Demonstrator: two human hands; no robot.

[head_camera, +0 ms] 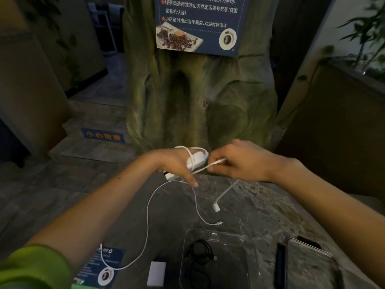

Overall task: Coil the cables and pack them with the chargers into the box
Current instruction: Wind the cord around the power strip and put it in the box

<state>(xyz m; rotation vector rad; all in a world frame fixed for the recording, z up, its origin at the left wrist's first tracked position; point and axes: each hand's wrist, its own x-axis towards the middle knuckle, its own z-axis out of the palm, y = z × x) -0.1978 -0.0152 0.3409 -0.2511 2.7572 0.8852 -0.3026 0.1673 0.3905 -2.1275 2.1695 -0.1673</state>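
Two hands met at mid-frame above a stone table (260, 205). My left hand (177, 163) gripped a white charger (198, 159), fingers curled round it. Turns of its white cable (217, 161) were looped over both hand and charger. My right hand (245, 161) pinched that cable between thumb and fingertips, just right of the charger. The cable's free end hung down to a plug (216, 207) near the tabletop.

One second white cable (147, 215) lay loose on the table, curving from below my left hand toward the lower left.

One clear box (250, 268) sat at bottom centre, with a coiled black cable (200, 253) inside.

One white block (156, 273) lay just left of the box; I could not tell if it was a charger.

One clear lid (308, 265) lay at lower right, and one blue card (100, 261) at lower left.
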